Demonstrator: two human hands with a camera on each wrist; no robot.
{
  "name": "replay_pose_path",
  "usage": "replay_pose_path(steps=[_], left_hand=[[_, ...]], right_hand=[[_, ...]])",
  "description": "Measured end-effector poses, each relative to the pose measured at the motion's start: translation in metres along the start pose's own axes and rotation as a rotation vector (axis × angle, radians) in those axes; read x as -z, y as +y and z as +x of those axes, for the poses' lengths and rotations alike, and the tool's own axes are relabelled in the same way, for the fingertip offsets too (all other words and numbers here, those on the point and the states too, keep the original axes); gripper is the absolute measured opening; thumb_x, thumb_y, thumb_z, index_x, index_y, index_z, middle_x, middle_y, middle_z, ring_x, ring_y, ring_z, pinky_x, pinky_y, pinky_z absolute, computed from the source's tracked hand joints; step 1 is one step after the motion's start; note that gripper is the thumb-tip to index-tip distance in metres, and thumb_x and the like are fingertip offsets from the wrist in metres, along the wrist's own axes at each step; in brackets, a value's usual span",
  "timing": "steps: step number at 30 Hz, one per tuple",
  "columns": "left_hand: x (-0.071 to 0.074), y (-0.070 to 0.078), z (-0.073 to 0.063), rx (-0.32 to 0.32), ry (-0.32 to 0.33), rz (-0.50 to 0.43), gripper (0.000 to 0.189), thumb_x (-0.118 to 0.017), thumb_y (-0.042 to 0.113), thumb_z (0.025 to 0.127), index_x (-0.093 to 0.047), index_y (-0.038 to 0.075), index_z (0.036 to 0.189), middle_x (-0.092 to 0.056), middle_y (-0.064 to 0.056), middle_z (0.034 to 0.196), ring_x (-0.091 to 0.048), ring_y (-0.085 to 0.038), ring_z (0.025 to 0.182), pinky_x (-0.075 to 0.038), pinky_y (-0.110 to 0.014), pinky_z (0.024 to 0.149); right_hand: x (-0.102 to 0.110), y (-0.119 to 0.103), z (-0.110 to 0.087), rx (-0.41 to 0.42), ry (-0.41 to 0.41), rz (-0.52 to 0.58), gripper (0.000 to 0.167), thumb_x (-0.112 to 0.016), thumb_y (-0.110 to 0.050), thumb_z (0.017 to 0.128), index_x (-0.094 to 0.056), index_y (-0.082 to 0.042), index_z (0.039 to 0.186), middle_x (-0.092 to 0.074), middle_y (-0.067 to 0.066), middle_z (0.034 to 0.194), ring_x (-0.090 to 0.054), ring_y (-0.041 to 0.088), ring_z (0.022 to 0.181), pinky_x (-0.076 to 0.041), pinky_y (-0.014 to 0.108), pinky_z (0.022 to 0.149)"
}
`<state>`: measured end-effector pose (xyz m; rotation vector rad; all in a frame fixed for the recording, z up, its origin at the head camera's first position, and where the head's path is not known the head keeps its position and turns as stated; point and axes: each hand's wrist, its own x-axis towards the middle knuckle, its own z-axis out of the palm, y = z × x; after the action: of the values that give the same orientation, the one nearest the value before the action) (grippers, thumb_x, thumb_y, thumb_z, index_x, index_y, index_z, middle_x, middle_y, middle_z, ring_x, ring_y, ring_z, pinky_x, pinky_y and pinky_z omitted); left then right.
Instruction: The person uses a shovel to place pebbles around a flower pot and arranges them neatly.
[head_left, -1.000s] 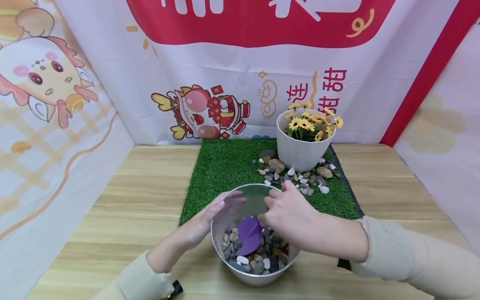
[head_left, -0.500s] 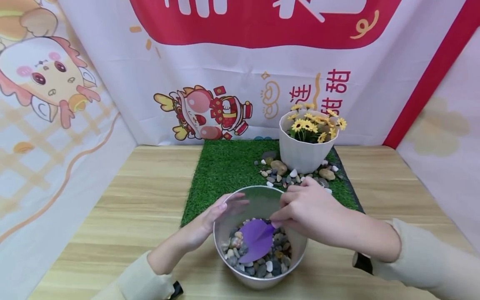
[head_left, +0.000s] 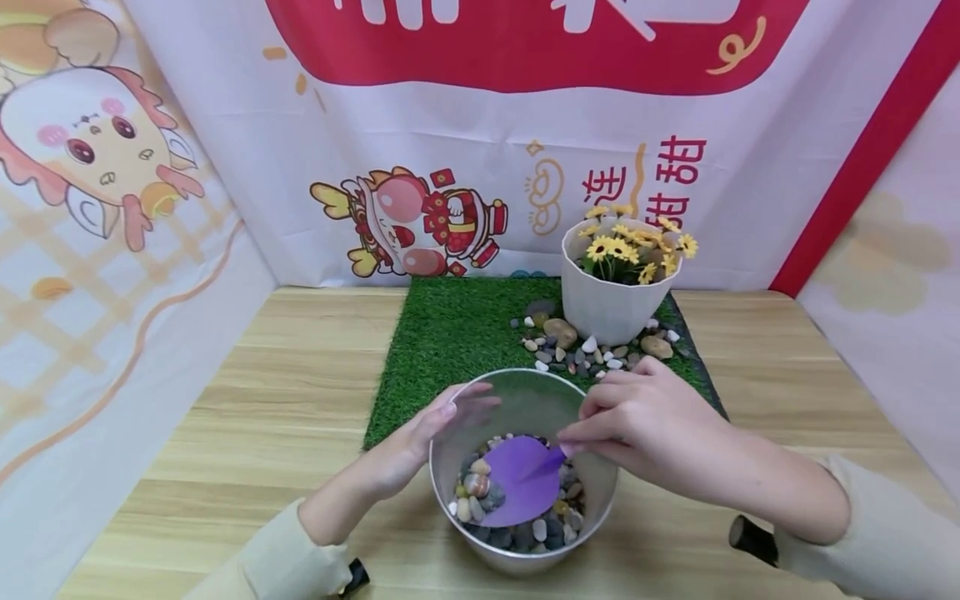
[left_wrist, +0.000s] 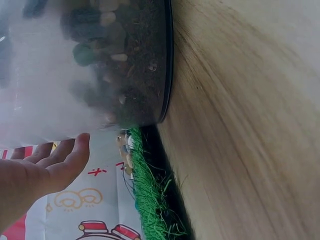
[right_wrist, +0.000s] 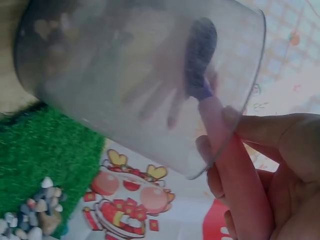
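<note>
A translucent bucket (head_left: pixel 517 560) with stones inside it stands on the table before me. My right hand (head_left: pixel 645 417) grips the pink handle (right_wrist: pixel 237 175) of a small trowel whose purple blade (head_left: pixel 528 482) is inside the bucket. Several pebbles (head_left: pixel 478 483) lie at the blade's left end, over the other stones. My left hand (head_left: pixel 416 437) is at the bucket's left side, fingers extended along the outer wall. Through the wall (left_wrist: pixel 55 90) in the left wrist view, blurred stones and dark soil-like matter show near the bottom.
Behind the bucket lies a green turf mat (head_left: pixel 457 342) on the wooden table (head_left: pixel 262 425). A white pot (head_left: pixel 617 308) of yellow flowers (head_left: pixel 618 248) stands at its back right, with loose pebbles (head_left: pixel 562 354) around its base. Printed cloths (head_left: pixel 480 125) hang behind and beside the table.
My right hand has moved right and the trowel blade has turned flatter, now bearing pebbles at its left end. The left hand has stayed at the bucket's side.
</note>
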<state>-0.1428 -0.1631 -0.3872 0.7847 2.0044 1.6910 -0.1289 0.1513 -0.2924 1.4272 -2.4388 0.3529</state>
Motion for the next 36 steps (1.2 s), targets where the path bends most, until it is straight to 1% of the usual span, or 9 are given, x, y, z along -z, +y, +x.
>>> replay_pose_path(steps=[6,11,16,19,22,25,29,33,36], left_hand=[[0.000,0.001,0.000,0.007,0.001,-0.011,0.061,-0.018,0.041,0.111,-0.023,0.006,0.161,-0.038,-0.019,0.160,-0.037,-0.037,0.146,-0.021,-0.060,0.120],[0.000,0.000,0.001,0.021,0.017,-0.010,0.061,-0.018,0.042,0.111,-0.024,0.007,0.161,-0.040,-0.017,0.159,-0.039,-0.035,0.145,-0.020,-0.059,0.121],[0.000,0.001,0.001,0.027,0.022,0.009,0.060,-0.017,0.041,0.111,-0.024,0.008,0.161,-0.040,-0.015,0.160,-0.037,-0.032,0.147,-0.016,-0.059,0.122],[0.001,0.001,0.000,0.027,0.022,0.015,0.060,-0.017,0.041,0.111,-0.025,0.008,0.161,-0.040,-0.015,0.159,-0.035,-0.032,0.148,-0.015,-0.059,0.122],[0.001,0.002,0.000,0.036,0.025,0.022,0.060,-0.018,0.043,0.111,-0.025,0.009,0.161,-0.040,-0.015,0.160,-0.035,-0.033,0.148,-0.018,-0.059,0.121],[0.001,0.002,0.000,0.060,0.038,0.045,0.062,-0.017,0.045,0.111,-0.026,0.010,0.161,-0.038,-0.016,0.161,-0.034,-0.035,0.148,-0.020,-0.061,0.120],[0.002,0.002,-0.002,0.085,0.052,0.071,0.064,-0.017,0.048,0.110,-0.027,0.010,0.161,-0.036,-0.016,0.162,-0.032,-0.037,0.148,-0.018,-0.065,0.119],[0.002,0.002,-0.002,0.054,0.036,0.053,0.063,-0.018,0.045,0.110,-0.026,0.009,0.161,-0.038,-0.016,0.161,-0.033,-0.036,0.148,-0.015,-0.063,0.120],[0.002,0.001,-0.001,0.020,0.017,0.031,0.061,-0.018,0.042,0.111,-0.024,0.008,0.161,-0.039,-0.016,0.160,-0.035,-0.035,0.147,-0.016,-0.060,0.121]], right_hand=[[-0.002,0.005,-0.007,-0.023,0.021,0.056,0.031,-0.088,-0.017,0.079,-0.083,-0.031,0.107,-0.069,-0.019,0.094,-0.062,0.002,0.087,-0.040,0.030,0.070],[-0.002,0.011,-0.009,-0.070,0.064,0.110,0.031,-0.089,-0.015,0.078,-0.083,-0.030,0.105,-0.070,-0.021,0.095,-0.061,-0.001,0.086,-0.037,0.029,0.071],[0.001,0.018,-0.011,-0.109,0.116,0.089,0.032,-0.090,-0.015,0.076,-0.083,-0.030,0.103,-0.070,-0.022,0.095,-0.059,-0.001,0.084,-0.038,0.030,0.071],[0.003,0.022,-0.013,-0.137,0.115,0.086,0.032,-0.091,-0.014,0.075,-0.083,-0.030,0.103,-0.071,-0.022,0.095,-0.056,0.000,0.082,-0.037,0.029,0.069],[0.004,0.027,-0.015,-0.156,0.110,0.092,0.032,-0.090,-0.013,0.076,-0.083,-0.029,0.103,-0.071,-0.020,0.095,-0.057,0.002,0.083,-0.038,0.030,0.070],[0.006,0.033,-0.015,-0.140,0.132,0.103,0.031,-0.090,-0.012,0.075,-0.084,-0.025,0.103,-0.073,-0.017,0.094,-0.062,0.002,0.083,-0.043,0.031,0.071],[0.011,0.042,-0.014,-0.110,0.171,0.118,0.031,-0.089,-0.008,0.074,-0.084,-0.018,0.103,-0.074,-0.014,0.091,-0.060,-0.001,0.074,-0.046,0.025,0.062],[0.018,0.049,-0.015,-0.144,0.181,0.097,0.031,-0.088,-0.004,0.075,-0.084,-0.015,0.103,-0.074,-0.013,0.090,-0.052,-0.004,0.067,-0.041,0.022,0.058],[0.021,0.053,-0.016,-0.172,0.183,0.080,0.029,-0.088,-0.004,0.076,-0.084,-0.015,0.103,-0.074,-0.012,0.090,-0.050,-0.005,0.065,-0.039,0.021,0.056]])
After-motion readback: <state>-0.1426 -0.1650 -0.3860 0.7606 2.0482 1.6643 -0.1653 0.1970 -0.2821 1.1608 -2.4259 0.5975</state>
